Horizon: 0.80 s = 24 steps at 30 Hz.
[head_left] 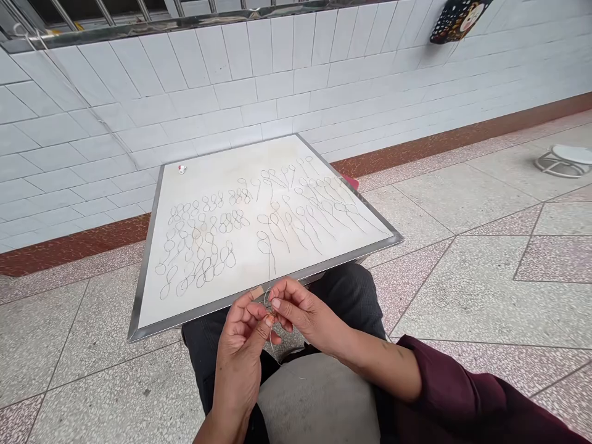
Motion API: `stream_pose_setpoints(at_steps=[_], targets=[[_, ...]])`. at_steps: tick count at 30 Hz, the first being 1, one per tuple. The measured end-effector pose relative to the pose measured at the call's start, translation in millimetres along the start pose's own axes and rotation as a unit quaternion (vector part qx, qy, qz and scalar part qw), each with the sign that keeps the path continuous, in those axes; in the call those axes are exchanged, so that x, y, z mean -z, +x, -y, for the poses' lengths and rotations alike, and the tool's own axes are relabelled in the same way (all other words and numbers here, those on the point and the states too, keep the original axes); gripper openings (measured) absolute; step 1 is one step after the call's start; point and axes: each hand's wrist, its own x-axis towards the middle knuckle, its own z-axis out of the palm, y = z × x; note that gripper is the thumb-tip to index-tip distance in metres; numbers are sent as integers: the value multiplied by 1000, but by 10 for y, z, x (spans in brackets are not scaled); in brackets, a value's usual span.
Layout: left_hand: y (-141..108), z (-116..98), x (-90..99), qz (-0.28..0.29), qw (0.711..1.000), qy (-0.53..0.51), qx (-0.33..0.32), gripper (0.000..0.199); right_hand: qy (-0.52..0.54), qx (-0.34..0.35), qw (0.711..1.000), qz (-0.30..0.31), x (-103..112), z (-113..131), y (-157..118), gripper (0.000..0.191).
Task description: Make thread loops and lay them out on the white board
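Observation:
My left hand [245, 345] and my right hand [300, 311] meet just in front of the table's near edge, above my lap. Both are closed, fingertips pinched on a thin pale wire [271, 345] that curves up between them and trails down. A tan bandage wraps a finger of my left hand. On the white tabletop [222, 166] lie several thin wires: figure-eight loops [203, 271] on the left and looped pieces with long straight tails [309, 222] on the right. One looped piece [264, 243] lies nearest my hands.
A small red and white object [182, 169] sits at the table's far left corner. The table's metal-edged far side stands close to a white tiled wall [263, 92]. A white stool [567, 159] is at the right. A dark patterned bag [460, 20] hangs on the wall.

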Motion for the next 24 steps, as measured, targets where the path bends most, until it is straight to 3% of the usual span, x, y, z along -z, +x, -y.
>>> stream_pose_setpoints(at_steps=[13,24], targets=[[-7,-47,-5,27,996,-45,76,40,22,6,999,-28,3,1,10,33],[14,-34,25,36,986,-91,134,28,40,-3,999,-10,-6,26,3,32]])
